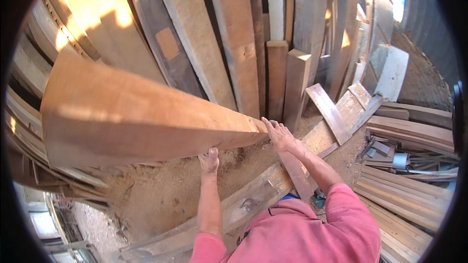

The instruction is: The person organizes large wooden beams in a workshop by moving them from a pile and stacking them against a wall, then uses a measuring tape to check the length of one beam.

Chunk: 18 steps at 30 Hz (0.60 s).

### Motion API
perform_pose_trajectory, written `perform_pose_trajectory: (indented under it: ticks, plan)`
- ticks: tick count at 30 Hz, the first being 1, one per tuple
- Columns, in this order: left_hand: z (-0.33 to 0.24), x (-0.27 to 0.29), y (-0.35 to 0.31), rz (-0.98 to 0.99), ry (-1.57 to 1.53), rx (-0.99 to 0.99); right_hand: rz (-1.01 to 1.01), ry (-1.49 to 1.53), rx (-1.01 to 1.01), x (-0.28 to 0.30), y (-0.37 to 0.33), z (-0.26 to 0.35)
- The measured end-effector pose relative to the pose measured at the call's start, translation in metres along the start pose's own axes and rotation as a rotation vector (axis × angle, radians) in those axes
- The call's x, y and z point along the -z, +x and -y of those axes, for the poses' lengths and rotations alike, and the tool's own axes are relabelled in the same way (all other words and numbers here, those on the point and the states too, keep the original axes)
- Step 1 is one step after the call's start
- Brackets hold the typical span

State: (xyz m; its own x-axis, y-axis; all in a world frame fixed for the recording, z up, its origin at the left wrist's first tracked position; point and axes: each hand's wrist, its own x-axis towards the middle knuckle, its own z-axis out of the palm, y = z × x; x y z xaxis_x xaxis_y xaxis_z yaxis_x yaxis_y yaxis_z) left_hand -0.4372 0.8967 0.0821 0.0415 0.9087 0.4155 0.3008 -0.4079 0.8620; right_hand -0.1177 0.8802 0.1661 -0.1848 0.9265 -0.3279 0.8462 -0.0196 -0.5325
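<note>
A long, thick wooden beam (131, 117) with a smooth orange-brown face is held up off the ground. One end looms large at the left, and it narrows toward my right hand. From below, my left hand (209, 161) grips its lower edge; the thumb shows and the other fingers are hidden by the wood. My right hand (280, 137) is closed around the narrow-looking end, with fingers over its top edge. Both forearms come out of pink sleeves.
Tall boards (239, 44) lean upright behind the beam. Short posts (296, 85) stand among them. Planks (336, 117) lie on the sandy ground (146, 190). Stacked timber (404, 199) and a small metal can (401, 160) are at the right.
</note>
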Motion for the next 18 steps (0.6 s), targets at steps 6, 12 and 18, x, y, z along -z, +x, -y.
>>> perform_pose_trajectory:
  ticks: [6,12,18]
  plan:
    - [-0.057,-0.002,-0.071,-0.325,-0.742,0.247,-0.090,-0.106,0.423,-0.074,0.056,-0.033]
    - [-0.042,0.033,-0.141,-0.629,-0.788,0.279,0.197,-0.307,0.536,-0.093,0.073,0.023]
    - [-0.102,0.149,-0.142,-0.581,-1.110,-0.141,0.250,-0.372,0.679,-0.104,0.038,0.142]
